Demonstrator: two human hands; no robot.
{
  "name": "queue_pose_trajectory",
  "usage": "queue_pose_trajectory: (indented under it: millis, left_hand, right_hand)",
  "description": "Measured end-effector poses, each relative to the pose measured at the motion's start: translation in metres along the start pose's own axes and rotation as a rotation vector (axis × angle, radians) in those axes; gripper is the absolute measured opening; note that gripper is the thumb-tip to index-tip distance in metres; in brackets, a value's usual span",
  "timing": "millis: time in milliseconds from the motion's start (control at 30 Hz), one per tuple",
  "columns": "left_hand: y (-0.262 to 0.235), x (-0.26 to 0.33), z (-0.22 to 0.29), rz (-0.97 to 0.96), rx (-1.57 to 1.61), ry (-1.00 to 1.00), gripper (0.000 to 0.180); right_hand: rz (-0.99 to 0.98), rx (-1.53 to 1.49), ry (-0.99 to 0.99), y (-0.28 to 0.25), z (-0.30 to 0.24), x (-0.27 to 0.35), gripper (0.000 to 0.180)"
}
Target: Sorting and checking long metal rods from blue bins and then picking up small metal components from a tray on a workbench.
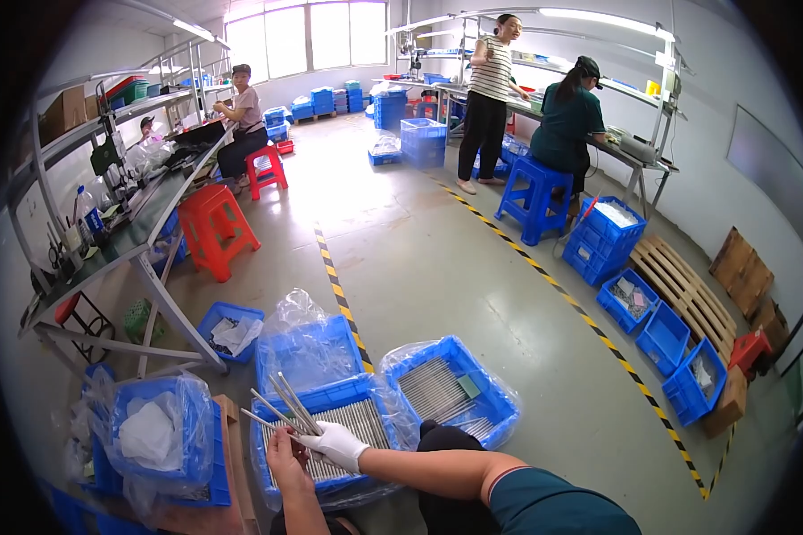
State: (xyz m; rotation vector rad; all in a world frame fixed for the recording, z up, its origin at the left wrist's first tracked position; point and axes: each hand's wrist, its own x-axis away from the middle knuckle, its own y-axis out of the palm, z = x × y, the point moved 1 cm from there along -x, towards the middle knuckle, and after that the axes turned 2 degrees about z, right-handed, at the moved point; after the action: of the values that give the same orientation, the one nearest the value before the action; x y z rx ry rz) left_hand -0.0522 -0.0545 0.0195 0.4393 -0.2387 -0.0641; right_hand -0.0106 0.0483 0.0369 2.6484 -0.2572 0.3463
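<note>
While closed together at lower centre, gloved right hand [335,444] and bare left hand [285,450] grip metal rods [281,408], fanned upward over the blue bin [268,441], presumably for sorting.

My one view comes from the camera on my head, the left of a side-by-side pair, looking forward and down across the workshop floor [437,267] with a fisheye bend at the rim. My forearms enter at the lower edge, close up, while the workbenches [143,223] sit far off in the upper left and upper right.
</note>
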Motion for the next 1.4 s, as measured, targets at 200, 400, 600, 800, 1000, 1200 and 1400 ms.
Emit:
queue_pose_trajectory:
  millis: [200,400,600,800,1000,1200,1400]
  left_hand:
    - [0.001,-0.008,-0.009,0.019,-0.027,0.079,0.025]
    - [0.001,-0.002,-0.008,-0.053,0.124,0.024,0.022]
    - [0.000,-0.001,-0.021,-0.047,0.231,0.119,0.022]
    - [0.027,0.015,-0.017,0.019,0.118,0.166,0.022]
    - [0.014,0.013,-0.002,-0.011,-0.065,0.217,0.026]
    - [-0.010,-0.005,0.008,-0.066,-0.292,0.329,0.027]
    - [0.000,0.015,-0.017,-0.404,-0.363,0.102,0.031]
  right_hand:
    - [0.002,0.080,-0.029,-0.002,-0.001,-0.002,0.025]
    - [0.021,0.145,-0.042,-0.002,0.000,-0.001,0.024]
    - [0.028,-0.048,0.007,0.006,0.015,-0.005,0.022]
    - [0.083,-0.101,0.011,0.002,0.017,-0.014,0.019]
    - [0.036,0.011,0.049,0.012,0.002,-0.014,0.021]
    - [0.206,0.626,-0.459,-0.013,-0.017,-0.031,0.023]
    - [0.104,0.232,-0.111,-0.007,-0.041,-0.018,0.025]
